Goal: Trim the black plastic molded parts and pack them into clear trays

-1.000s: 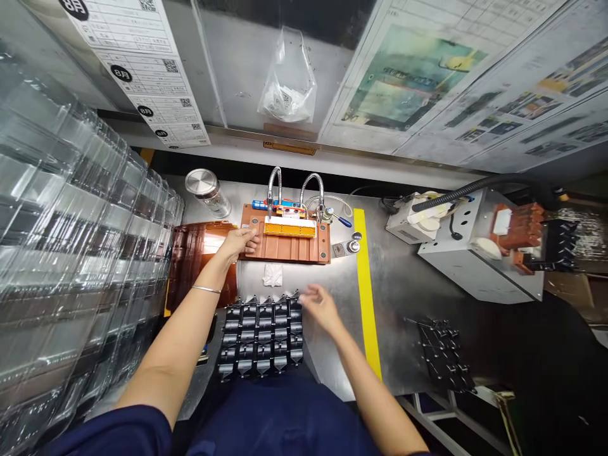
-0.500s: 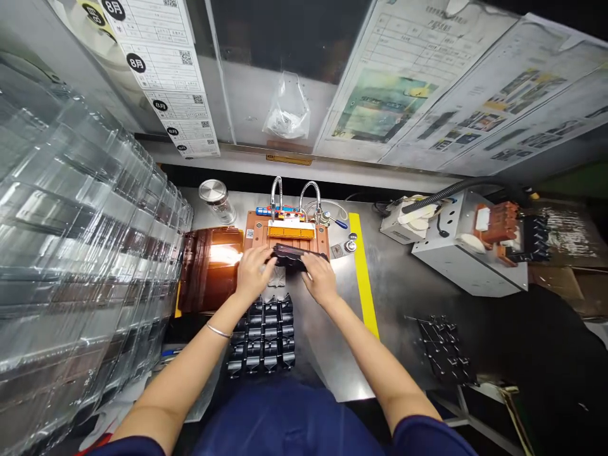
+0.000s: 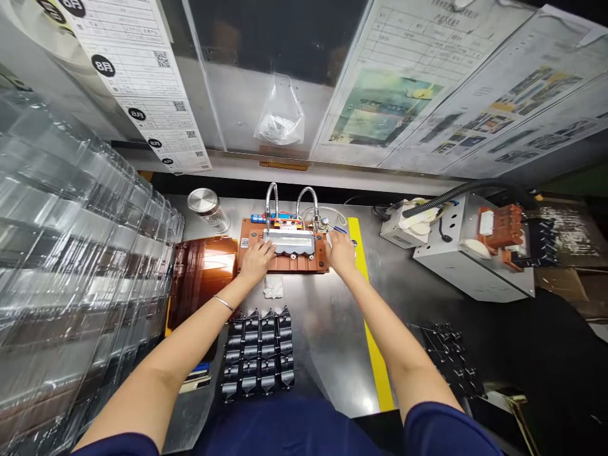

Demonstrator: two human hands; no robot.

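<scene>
A long part with a grey upper face and a scalloped dark lower edge (image 3: 289, 242) lies across the brown fixture (image 3: 297, 263). My left hand (image 3: 256, 261) rests at the left end of this part, fingers stretched out against it and the fixture. Beyond the fixture's right edge, my right hand (image 3: 342, 254) is bent downward with its fingers closed together. Something small and white shows by its fingertips, too little of it to name. A blue-handled tool (image 3: 340, 229) lies just behind that hand. Two curved metal hoses (image 3: 272, 197) arch over the back of the fixture.
Rows of black moulded parts (image 3: 259, 354) lie in front, below a crumpled white piece (image 3: 273, 287). Amber sheets (image 3: 202, 269) and tall stacked clear trays (image 3: 85, 253) stand left, beside a lidded jar (image 3: 209, 209). Yellow tape (image 3: 375, 354) and a grey machine box (image 3: 475, 253) are right.
The dark part, held in both hands before the fixture, now lies on it, over the orange strip. My right hand has let go and moved right; my left stays at its left end.
</scene>
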